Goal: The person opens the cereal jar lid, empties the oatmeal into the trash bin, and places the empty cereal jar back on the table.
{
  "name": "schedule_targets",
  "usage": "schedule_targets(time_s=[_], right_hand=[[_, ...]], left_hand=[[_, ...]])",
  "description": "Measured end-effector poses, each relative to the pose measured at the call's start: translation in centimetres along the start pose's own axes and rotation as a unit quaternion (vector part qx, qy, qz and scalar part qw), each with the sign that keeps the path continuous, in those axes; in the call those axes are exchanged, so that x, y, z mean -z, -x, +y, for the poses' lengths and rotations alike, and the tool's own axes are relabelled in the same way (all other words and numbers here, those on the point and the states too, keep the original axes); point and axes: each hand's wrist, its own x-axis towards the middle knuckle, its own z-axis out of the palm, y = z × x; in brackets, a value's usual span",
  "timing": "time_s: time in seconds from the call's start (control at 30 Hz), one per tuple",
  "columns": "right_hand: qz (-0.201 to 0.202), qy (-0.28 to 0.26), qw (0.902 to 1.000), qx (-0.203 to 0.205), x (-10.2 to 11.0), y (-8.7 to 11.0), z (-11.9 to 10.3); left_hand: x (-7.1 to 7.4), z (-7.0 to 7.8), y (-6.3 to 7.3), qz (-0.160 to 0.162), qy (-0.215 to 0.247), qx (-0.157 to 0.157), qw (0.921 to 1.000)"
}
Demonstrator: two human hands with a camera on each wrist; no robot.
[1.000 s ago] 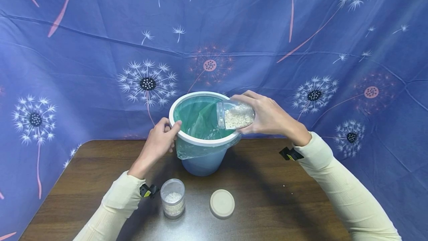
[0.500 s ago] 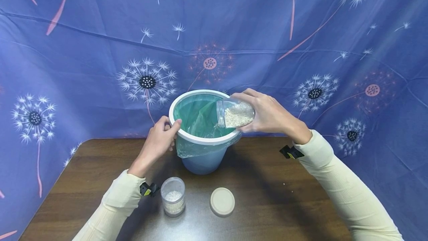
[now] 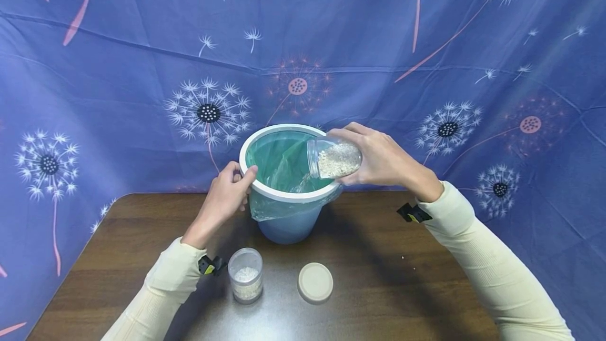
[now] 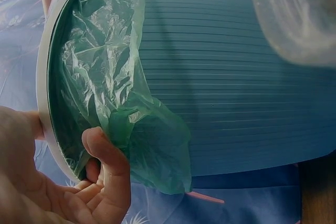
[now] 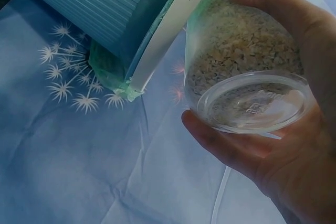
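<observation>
A blue trash bin (image 3: 289,225) with a white rim (image 3: 284,195) and a green plastic liner (image 4: 100,61) folded over its edge stands on the table. My left hand (image 3: 226,193) grips the rim on its left side, thumb on top and fingers curled beneath by the liner. Over the right part of the opening, my right hand (image 3: 381,159) holds a clear jar (image 3: 334,158) tipped on its side, mouth facing into the bin. Pale flakes (image 5: 247,45) fill much of the jar, and some are falling from its mouth. The bottom of the bin is hidden.
A second clear jar (image 3: 245,278), upright and partly filled with white flakes, stands in front of the bin. To its right lies a round beige lid (image 3: 315,282). A few crumbs dot the wooden table (image 3: 379,278). A blue dandelion-print cloth (image 3: 355,30) hangs behind.
The jar stays tilted over the bin in the right hand, with slightly more flakes spilling from its mouth. The left hand keeps its hold. The whole view has shifted up slightly.
</observation>
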Motion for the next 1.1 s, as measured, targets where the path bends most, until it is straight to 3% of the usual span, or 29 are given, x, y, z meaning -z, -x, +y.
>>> schedule_targets(time_s=[1.1], right_hand=[[-0.021,-0.001,0.9998,-0.007,0.45,-0.27,-0.26]], left_hand=[[-0.09,0.14,-0.02,0.002,-0.008,-0.004,1.0]])
